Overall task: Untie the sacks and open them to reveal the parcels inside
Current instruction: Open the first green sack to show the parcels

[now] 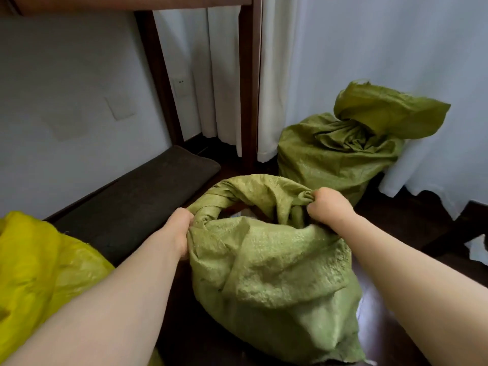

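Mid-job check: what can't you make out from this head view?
All from the head view:
Contents of the near sack: rolled rim hides all but a pale sliver.
Fingertips of the left hand and right hand: buried in its fabric.
Whether the far sack is tied: its crumpled top hides the neck.
The yellow sack: cut off by the left edge.

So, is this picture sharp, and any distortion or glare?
Head view: soft, even light, no hard shadows; the wide-angle lens tilts the wooden post; the near green sack looks fairly sharp; faint sheen on the floor.
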Available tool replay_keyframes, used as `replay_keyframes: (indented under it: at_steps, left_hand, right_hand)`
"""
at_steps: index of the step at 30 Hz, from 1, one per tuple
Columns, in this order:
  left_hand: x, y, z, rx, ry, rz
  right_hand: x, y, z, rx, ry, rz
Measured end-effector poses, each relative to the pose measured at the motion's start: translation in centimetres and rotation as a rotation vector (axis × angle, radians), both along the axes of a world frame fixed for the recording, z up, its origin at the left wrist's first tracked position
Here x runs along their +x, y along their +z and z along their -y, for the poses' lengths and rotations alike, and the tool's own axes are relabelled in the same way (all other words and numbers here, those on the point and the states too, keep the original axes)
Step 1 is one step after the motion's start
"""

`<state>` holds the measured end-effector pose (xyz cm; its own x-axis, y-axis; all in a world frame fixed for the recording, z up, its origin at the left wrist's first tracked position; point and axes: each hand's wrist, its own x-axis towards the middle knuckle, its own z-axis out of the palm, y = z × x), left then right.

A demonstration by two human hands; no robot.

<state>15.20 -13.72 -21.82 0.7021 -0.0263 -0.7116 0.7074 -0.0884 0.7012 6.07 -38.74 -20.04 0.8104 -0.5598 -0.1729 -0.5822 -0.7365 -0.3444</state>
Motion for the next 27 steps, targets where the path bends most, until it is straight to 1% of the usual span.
replay_keyframes:
  at_steps: [1,2,3,4,5,6,8,9,10,11,12,13,15,16,17,18,19,20,21,22,23,25,26,27]
  left_hand:
    - [-0.4,0.1,-0.6,0.006,-0.031,-0.019]
    - [-0.9,0.0,-1.4,0.018,-0.074,-0.017]
    - [-1.4,-0.3,-2.2,0.058,-0.133,-0.039]
    - [-1.8,-0.6,-2.7,0.126,-0.233,-0.068]
    - [-2.1,-1.0,-3.0,0.226,-0.357,-0.113]
    - [-2.1,-1.6,-3.4,0.389,-0.474,-0.104]
    - [-1.3,-2.5,-3.4,0.844,-0.679,0.069]
    - [-1.0,-2.1,-2.9,0.945,-0.665,0.193]
    - [-0.5,-1.7,-2.3,0.952,-0.602,0.303]
    - [0.2,-1.4,-1.3,0.870,-0.543,0.409]
    - [0.5,-0.8,0.0,0.774,-0.576,0.493]
    - [0.4,-0.5,1.6,0.690,-0.678,0.542]
    - [-0.6,-0.3,5.0,0.583,-0.933,0.573]
    - [-1.2,-0.3,6.1,0.543,-1.011,0.576]
    - [-1.8,-0.5,6.9,0.514,-1.029,0.578]
    - [-1.9,-1.1,7.3,0.484,-1.003,0.571]
    - [-2.0,-1.2,7.4,0.410,-0.923,0.527]
    - [-1.7,-0.9,7.4,0.327,-0.811,0.461]
    - [-1.3,-0.6,7.2,0.247,-0.709,0.382]
    - [-0.7,-0.3,6.9,0.185,-0.639,0.301]
    - [0.1,-0.1,6.5,0.140,-0.603,0.234]
    - [1.4,0.0,5.9,0.052,-0.514,0.156]
    - [1.9,-0.1,5.6,0.010,-0.471,0.142]
    - [2.1,-0.1,5.4,-0.014,-0.442,0.131]
  right_hand:
    - [0.4,0.2,0.2,0.091,-0.126,0.121]
    - [0.8,0.7,0.5,0.293,-0.269,0.255]
    - [1.2,1.2,0.8,0.542,-0.402,0.371]
    - [1.4,1.5,1.2,0.789,-0.514,0.465]
    - [1.6,1.5,1.5,0.976,-0.606,0.528]
    - [1.7,1.3,1.7,1.065,-0.671,0.552]
    - [1.6,0.7,1.5,1.069,-0.693,0.507]
    - [1.5,0.5,1.3,1.037,-0.675,0.486]
    - [1.3,0.3,1.1,1.008,-0.650,0.472]
    - [1.2,0.2,1.0,0.996,-0.625,0.460]
    - [1.0,0.2,0.9,0.995,-0.614,0.448]
    - [0.8,0.3,0.9,1.003,-0.611,0.433]
    - [0.4,0.6,0.9,1.029,-0.599,0.400]
    - [0.1,0.7,1.0,1.054,-0.590,0.393]
    - [-0.1,0.6,1.1,1.095,-0.572,0.396]
    - [-0.5,0.6,1.3,1.114,-0.556,0.394]
    - [-0.8,0.5,1.6,1.126,-0.530,0.388]
    - [-1.0,0.5,2.0,1.090,-0.521,0.375]
    - [-1.1,0.2,2.7,1.013,-0.541,0.364]
    - [-1.1,-0.2,3.3,0.873,-0.574,0.350]
    - [-1.2,-0.5,3.7,0.673,-0.570,0.314]
    - [-1.0,-0.6,3.5,0.242,-0.406,0.235]
    - [-0.8,-0.1,2.7,0.084,-0.270,0.304]
    - [-0.5,0.4,1.5,0.029,-0.115,0.433]
